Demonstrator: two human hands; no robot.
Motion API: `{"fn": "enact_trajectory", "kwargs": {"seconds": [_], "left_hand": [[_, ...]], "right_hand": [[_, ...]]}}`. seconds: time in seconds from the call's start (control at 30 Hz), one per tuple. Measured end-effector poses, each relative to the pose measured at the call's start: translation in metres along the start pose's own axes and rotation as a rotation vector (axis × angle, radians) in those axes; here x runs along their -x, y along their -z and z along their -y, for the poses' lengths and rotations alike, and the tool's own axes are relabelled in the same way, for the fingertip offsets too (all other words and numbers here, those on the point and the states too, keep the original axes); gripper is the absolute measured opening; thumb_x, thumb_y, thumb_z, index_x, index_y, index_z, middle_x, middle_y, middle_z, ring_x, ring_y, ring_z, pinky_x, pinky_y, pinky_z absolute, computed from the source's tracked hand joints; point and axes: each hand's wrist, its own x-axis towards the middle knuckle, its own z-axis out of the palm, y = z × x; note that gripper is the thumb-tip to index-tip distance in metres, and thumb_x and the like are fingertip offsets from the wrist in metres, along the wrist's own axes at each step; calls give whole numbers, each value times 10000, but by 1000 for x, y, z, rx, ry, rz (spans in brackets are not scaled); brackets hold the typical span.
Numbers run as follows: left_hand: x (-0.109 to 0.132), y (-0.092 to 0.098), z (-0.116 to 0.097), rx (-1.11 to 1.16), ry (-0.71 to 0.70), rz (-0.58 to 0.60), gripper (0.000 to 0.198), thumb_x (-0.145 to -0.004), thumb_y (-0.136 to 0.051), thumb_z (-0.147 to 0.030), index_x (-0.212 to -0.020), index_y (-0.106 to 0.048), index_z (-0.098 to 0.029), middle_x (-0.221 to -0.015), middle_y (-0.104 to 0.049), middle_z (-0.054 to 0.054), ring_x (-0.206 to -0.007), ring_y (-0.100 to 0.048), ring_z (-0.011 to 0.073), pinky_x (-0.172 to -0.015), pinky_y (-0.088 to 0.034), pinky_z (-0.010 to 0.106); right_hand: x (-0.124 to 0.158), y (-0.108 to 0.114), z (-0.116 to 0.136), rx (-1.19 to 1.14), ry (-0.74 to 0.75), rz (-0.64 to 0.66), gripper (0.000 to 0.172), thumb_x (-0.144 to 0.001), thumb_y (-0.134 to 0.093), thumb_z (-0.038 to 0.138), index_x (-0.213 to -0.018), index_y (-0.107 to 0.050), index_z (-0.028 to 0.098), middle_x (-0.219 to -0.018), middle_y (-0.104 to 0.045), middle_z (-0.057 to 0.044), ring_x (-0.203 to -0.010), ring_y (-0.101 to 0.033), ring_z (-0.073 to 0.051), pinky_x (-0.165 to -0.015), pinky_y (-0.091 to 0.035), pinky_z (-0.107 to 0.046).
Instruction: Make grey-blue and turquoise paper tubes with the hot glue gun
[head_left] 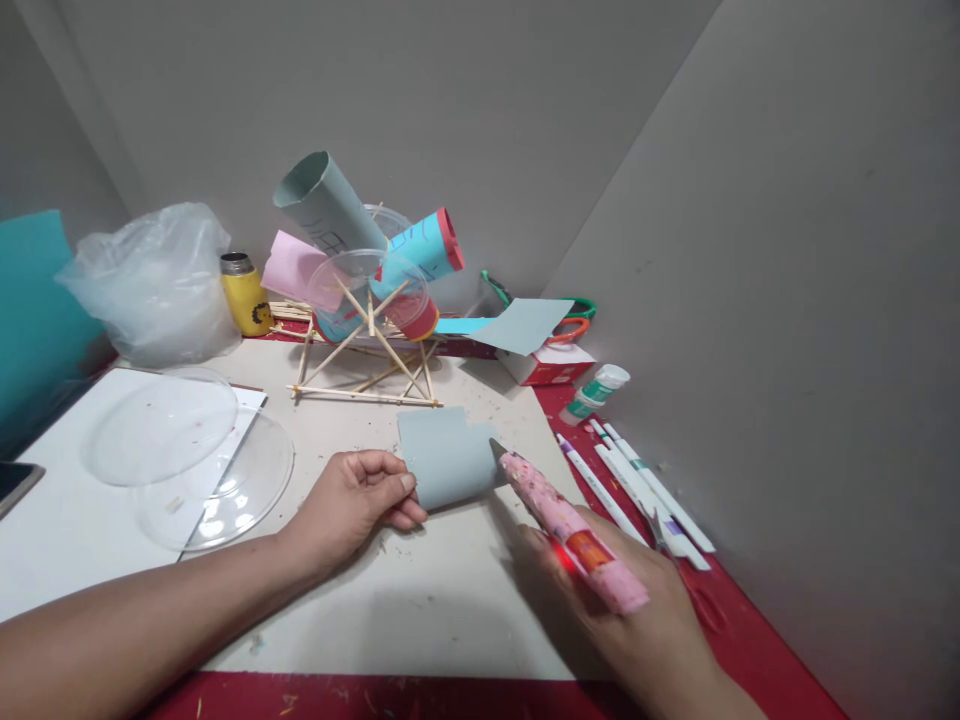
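My left hand [367, 490] pinches the left edge of a curved grey piece of paper [450, 460], thumb on top, just above the white board. In my right hand [630, 600] is a pink hot glue gun [562, 525] with a glowing red light on its side. Its dark nozzle meets or nearly meets the paper's right end; I cannot tell if they touch. Behind the paper stands a stick frame [367, 395] carrying clear plastic discs [367, 275] and paper tubes: a grey tube [330, 205], a blue tube [420, 250] with a red rim, and a pink one [296, 268].
Clear plastic lids [255, 480] lie at left over white paper [45, 540]. A plastic bag [161, 285] and a yellow bottle [246, 300] stand behind. On the right are a red-and-white box [555, 366], a small white-green container [596, 393], markers [600, 490] and scissors [660, 525].
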Motion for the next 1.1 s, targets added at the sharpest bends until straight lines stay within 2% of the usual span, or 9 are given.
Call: {"fn": "enact_trajectory", "kwargs": {"seconds": [0.13,0.43,0.7,0.9,1.0,1.1], "left_hand": [[0,0,0,4,1,6,396,-625,-810,-430,-737,-617,-104,-623,-729,112,-548,-669,129,-586,-542,207],[1,-1,-2,23,2,-11,387,-607,-813,-423,-720,-608,-114,-597,-720,92,-540,-675,139,-567,-536,212],[1,-1,0,39,-8,0,401,-603,-816,-432,-719,-603,-112,-589,-716,91,-534,-676,139,-559,-530,211],[0,0,1,44,-14,12,402,-610,-818,-435,-724,-605,-114,-596,-715,88,-551,-685,150,-568,-529,217],[0,0,2,41,-17,10,398,-616,-815,-433,-723,-605,-112,-597,-715,95,-547,-681,152,-569,-530,225],[0,0,2,36,-18,3,385,-622,-811,-421,-719,-605,-111,-597,-715,99,-539,-676,151,-568,-531,230]], "right_hand": [[0,0,0,7,-14,-6,287,-942,-474,354,-1088,-687,228,-784,-733,-72,-741,-728,-229,-609,-574,-275],[7,-4,-6,-4,60,17,312,-948,-481,373,-1172,-660,249,-911,-738,-80,-784,-721,-218,-655,-559,-267],[3,1,-9,50,58,22,304,-937,-511,346,-1191,-633,231,-1005,-707,-95,-869,-699,-223,-711,-542,-271],[5,2,-10,71,110,58,303,-936,-508,368,-1179,-618,225,-1067,-688,-99,-876,-695,-213,-611,-522,-244],[4,1,-8,70,130,37,270,-935,-504,354,-1140,-626,228,-994,-701,-96,-802,-703,-208,-548,-509,-249],[1,-1,-3,23,73,-44,237,-928,-501,396,-990,-673,244,-821,-705,-72,-682,-692,-200,-510,-499,-257]]}}
